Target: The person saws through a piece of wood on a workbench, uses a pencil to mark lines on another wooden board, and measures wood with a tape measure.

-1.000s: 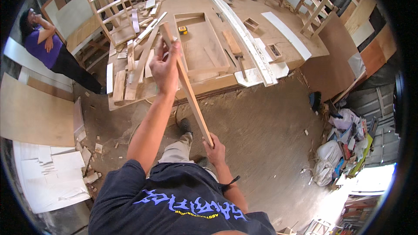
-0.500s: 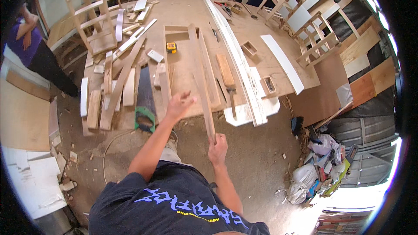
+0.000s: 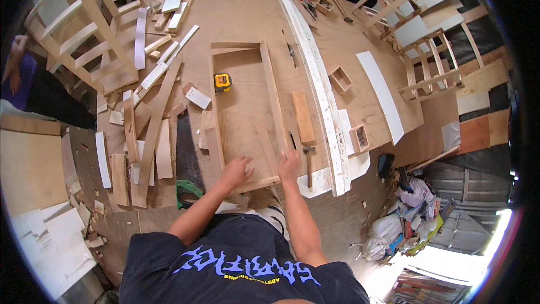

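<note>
A long rectangular wooden frame [image 3: 274,93] lies on the plywood worktable [image 3: 242,11] in front of me. My right hand [image 3: 289,164] is closed around the near end of its right rail. Over the frame's near end, my left hand [image 3: 238,172] has its fingers loosely bent and apart, holding nothing visible. Between the hands, a thin wooden strip [image 3: 265,146] shows inside the frame. A yellow and black tape measure [image 3: 223,83] sits by the left rail. Just right of my right hand are a hammer [image 3: 309,167] and a wooden block [image 3: 302,117].
A handsaw [image 3: 188,191] with a green handle and several wood offcuts [image 3: 160,118] lie left of the frame. A long white-edged beam [image 3: 312,84] runs along its right. Chair frames [image 3: 79,28] stand at the far left and right. One person [image 3: 48,93] stands at left.
My right hand has let go of the long board and moved forward to the frame's right rail. My left hand has come down toward the near end. My view has moved closer to the table.
</note>
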`<state>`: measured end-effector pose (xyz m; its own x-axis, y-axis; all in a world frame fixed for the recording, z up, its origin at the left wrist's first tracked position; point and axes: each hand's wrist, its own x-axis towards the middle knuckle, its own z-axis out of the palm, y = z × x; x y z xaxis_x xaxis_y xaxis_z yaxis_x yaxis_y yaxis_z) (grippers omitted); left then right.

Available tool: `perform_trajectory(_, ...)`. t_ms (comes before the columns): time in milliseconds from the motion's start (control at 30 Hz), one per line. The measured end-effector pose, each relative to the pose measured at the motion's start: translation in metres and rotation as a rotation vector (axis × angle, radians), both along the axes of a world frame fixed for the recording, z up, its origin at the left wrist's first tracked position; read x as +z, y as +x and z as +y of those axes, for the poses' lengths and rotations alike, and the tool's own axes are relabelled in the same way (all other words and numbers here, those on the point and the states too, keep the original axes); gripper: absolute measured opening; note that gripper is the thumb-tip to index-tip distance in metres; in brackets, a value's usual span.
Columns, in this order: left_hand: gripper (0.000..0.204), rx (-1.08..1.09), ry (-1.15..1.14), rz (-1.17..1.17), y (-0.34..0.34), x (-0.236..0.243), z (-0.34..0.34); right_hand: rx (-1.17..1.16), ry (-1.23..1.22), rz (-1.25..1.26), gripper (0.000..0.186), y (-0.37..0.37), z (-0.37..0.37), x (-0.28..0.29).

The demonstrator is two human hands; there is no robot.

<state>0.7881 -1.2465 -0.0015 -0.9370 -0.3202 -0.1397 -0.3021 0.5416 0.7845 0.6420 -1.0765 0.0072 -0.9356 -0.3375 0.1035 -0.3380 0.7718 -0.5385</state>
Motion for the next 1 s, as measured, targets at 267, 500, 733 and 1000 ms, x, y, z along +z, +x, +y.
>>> perform_trajectory(267, 0.041, -0.037, 0.112, -0.087, -0.012, -0.003, 0.010, 0.055, 0.012, -0.057, 0.023, -0.003, -0.003, 0.019)
perform_trajectory(500, 0.051, -0.327, 0.064, -0.116, -0.032, 0.002, 0.033, 0.097, 0.015, -0.114, 0.031, -0.005, 0.002, 0.011)
perform_trajectory(733, 0.036, -0.396, 0.111, 0.070, -0.042, -0.039, 0.081, 0.142, -0.050, -0.227, 0.040, -0.012, 0.020, -0.018)
perform_trajectory(1000, 0.027, -0.188, 0.029, 0.013, -0.052, -0.018, 0.092, 0.110, -0.386, -0.621, 0.056, -0.023, 0.019, -0.016)
